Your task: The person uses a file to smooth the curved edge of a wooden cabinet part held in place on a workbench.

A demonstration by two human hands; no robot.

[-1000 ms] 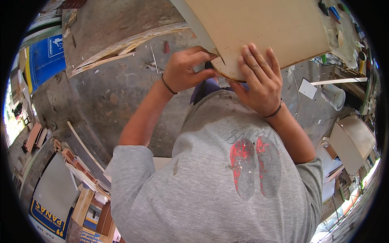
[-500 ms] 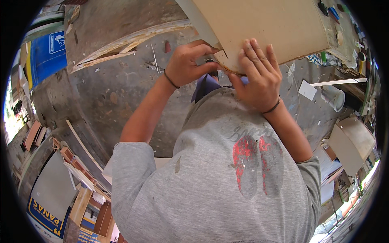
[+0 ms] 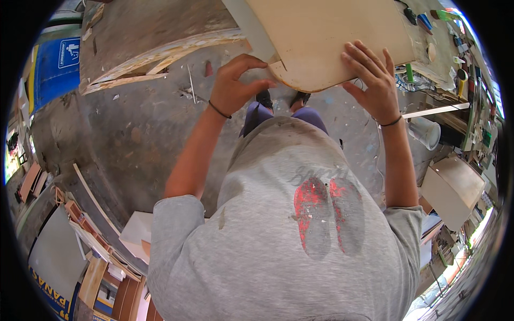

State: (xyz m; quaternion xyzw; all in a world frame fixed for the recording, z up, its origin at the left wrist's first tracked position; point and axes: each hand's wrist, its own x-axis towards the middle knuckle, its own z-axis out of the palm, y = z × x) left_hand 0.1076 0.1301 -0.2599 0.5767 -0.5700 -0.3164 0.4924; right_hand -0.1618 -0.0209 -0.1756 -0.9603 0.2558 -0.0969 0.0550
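Observation:
A pale wooden board (image 3: pixel 321 37) with a rounded near edge lies in front of me at waist height. My left hand (image 3: pixel 235 85) curls around its near left corner, thumb under and fingertips on the edge. My right hand (image 3: pixel 375 80) lies flat on the board's near right part, fingers spread. Each wrist has a thin dark band. My grey shirt (image 3: pixel 300 230) with a red print fills the lower picture, and my shoes (image 3: pixel 281 99) show just under the board.
Stained concrete floor (image 3: pixel 139 134) spreads to the left, with scrap wood strips (image 3: pixel 160 59) and a blue sign (image 3: pixel 59 64). A cluttered bench (image 3: pixel 455 64) with tools and a clear cup (image 3: pixel 425 131) stands at right. Boards and boxes (image 3: pixel 455 187) lean around.
My hands have moved apart: the right one slid right along the board and now lies flat, while the left stays at the corner. The board's edge sits farther from my body.

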